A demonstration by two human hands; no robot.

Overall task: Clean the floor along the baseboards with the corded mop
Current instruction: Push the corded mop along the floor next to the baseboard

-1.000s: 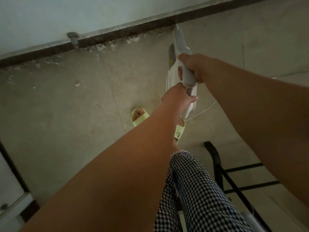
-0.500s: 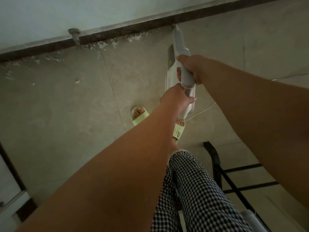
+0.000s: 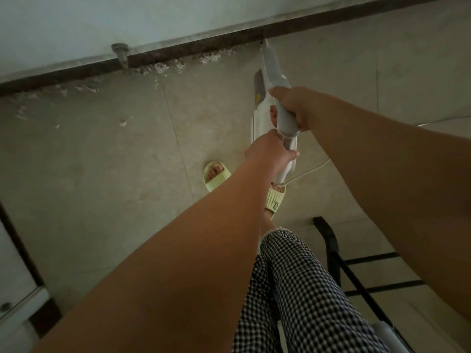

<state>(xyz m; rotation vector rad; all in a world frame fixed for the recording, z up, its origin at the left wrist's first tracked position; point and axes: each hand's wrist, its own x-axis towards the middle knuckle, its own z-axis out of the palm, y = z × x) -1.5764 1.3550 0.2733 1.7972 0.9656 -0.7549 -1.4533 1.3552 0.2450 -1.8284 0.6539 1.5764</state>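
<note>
Both hands, left hand point(image 3: 267, 151) and right hand point(image 3: 293, 105), grip the mop point(image 3: 271, 72) tight to steer it toward the baseboard point(image 3: 178, 53).

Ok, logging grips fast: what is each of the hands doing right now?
Left hand: closed, gripping the lower end of the corded mop handle.
Right hand: closed, gripping the mop's grey handle higher up.
</note>
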